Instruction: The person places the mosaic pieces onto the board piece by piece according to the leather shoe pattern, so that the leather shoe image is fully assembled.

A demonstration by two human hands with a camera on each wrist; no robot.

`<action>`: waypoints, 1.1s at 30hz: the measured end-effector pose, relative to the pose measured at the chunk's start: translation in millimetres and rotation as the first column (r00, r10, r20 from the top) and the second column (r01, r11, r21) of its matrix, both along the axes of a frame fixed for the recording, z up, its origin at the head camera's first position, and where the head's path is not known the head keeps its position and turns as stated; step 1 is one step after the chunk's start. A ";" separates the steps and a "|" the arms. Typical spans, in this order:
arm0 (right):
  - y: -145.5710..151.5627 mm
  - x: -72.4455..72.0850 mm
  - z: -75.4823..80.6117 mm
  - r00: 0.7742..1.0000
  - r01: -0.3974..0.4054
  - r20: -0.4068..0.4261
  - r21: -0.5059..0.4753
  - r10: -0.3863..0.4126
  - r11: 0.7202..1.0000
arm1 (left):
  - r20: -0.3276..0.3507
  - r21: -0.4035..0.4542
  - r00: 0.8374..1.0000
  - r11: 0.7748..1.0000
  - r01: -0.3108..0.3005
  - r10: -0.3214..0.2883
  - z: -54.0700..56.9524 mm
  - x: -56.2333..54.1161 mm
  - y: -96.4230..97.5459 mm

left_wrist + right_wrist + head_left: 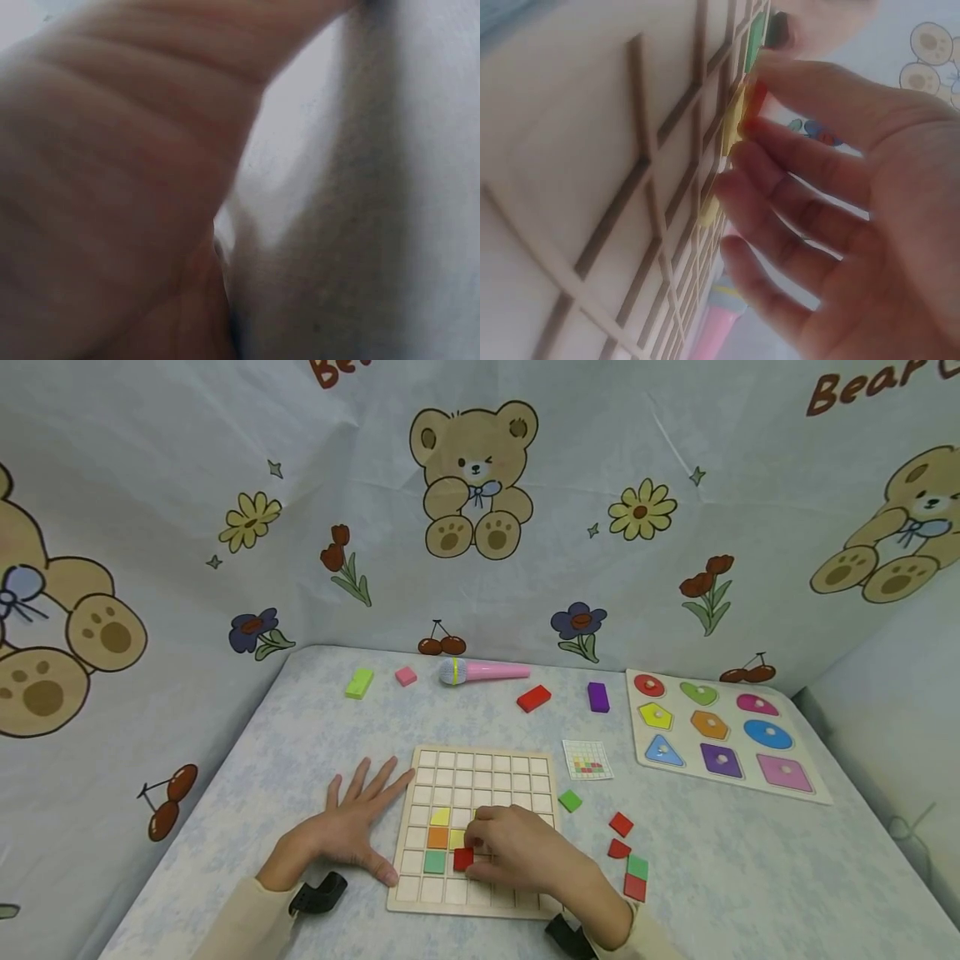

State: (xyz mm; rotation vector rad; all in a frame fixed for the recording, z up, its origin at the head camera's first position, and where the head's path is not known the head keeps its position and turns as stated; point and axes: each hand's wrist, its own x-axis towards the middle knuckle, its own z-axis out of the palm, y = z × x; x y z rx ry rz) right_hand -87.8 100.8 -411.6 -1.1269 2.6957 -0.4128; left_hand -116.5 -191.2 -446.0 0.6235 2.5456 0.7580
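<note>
A wooden grid board [420,902] lies on the table. My right hand [521,852] is over its middle and pinches a red square tile [462,860] between thumb and index finger; the right wrist view shows this red tile [755,99] tilted above the grid. Several tiles sit in cells beside it: a yellow tile [440,816], an orange tile [437,837], a green tile [434,862] and another yellow tile [457,838] partly covered by fingers. Spread out at the board's left edge, my left hand [348,827] rests with thumb and index fingertip at the frame.
Right of the board lie a small pattern card [588,760], a green tile [570,801] and several red and green pieces [635,887]. A shape puzzle [731,781] is at the far right. Along the back are a pink toy microphone [495,671] and several coloured blocks [533,698].
</note>
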 end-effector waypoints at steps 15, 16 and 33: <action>-11.7 -0.6 -3.2 0.998 -0.022 -0.059 0.015 0.023 1.000 | 0.005 -0.029 1.000 1.000 -0.008 0.009 1.8 -0.3 0.4; -12.2 -0.8 -3.3 0.998 -0.023 -0.061 0.017 0.024 1.000 | 0.006 -0.034 1.000 0.999 -0.009 0.009 1.8 -0.1 0.4; 25.2 -1.1 -1.7 0.995 0.090 0.051 -0.023 -0.089 0.996 | 0.006 -0.049 1.000 0.999 -0.013 0.013 -2.8 -0.9 1.0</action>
